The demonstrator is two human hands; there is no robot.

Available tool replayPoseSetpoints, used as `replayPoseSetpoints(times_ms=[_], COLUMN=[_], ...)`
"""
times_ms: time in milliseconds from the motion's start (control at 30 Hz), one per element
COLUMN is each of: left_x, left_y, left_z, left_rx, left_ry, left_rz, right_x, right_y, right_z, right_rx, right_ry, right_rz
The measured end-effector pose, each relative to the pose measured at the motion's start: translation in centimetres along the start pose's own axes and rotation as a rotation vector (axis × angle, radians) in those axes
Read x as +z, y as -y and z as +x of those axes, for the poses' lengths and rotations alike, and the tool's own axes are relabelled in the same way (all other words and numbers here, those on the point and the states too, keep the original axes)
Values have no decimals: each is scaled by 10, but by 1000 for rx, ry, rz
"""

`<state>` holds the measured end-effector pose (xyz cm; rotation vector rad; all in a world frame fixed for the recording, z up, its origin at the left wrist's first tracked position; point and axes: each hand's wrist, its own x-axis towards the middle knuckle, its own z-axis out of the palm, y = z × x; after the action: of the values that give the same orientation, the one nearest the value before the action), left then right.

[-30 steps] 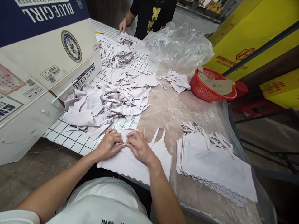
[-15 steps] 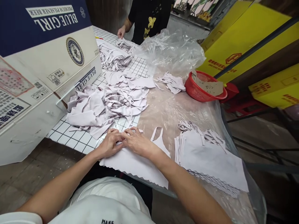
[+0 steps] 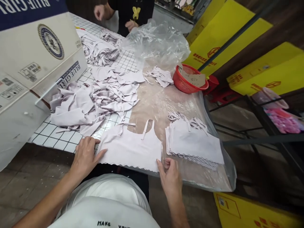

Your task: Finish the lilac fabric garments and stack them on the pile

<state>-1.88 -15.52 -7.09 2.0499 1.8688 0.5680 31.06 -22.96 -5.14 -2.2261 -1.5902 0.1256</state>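
Note:
A pale lilac camisole top [image 3: 130, 148] with thin straps and a scalloped hem lies flat at the table's near edge. My left hand [image 3: 86, 155] rests at its left side, thumb on the cloth and fingers spread apart. At the lower right corner, my right hand [image 3: 170, 175] has its thumb on the cloth and its other fingers curled at the edge. To the right sits a neat stack of matching tops [image 3: 193, 139], straps bundled at the far end. Beyond my left hand spreads a loose heap of the same pale garments [image 3: 95, 99].
A beer carton [image 3: 26, 69] stands at the left. Farther back are another garment pile [image 3: 97, 50], crumpled clear plastic [image 3: 159, 42], a small cloth pile [image 3: 161, 76] and a red basket [image 3: 185, 84]. A co-worker [image 3: 133, 15] is across the table. Dark metal bars [image 3: 256, 139] run along the right.
My hands have parted from the top's upper left to its two sides, leaving the top spread out. The view has shifted right. The co-worker's hand has risen off the far pile.

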Motion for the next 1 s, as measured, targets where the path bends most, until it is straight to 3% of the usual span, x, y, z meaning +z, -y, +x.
replayPoseSetpoints(times_ms=[133,233,400,533,733,1000], left_x=[-8,-15,-26,-28,-17,-17], left_y=[-5,-11,-12,-10,-16,-24], left_z=[-2,2,-4,-12,-32,-45], left_rx=[-52,-74,-295,-299,-323,-458], left_ry=[112,188,341,320,302,252], left_rz=[96,54,-159,-349,-426,-706], right_x=[9,9,2,-2,-6,-10], right_y=[-14,-12,-12,-18,-19,-11], right_z=[-20,-13,-8,-9,-5,0], right_rx=[175,148,65,144,242,276], right_ry=[59,133,179,230,256,288], right_rz=[0,32,128,260,398,206])
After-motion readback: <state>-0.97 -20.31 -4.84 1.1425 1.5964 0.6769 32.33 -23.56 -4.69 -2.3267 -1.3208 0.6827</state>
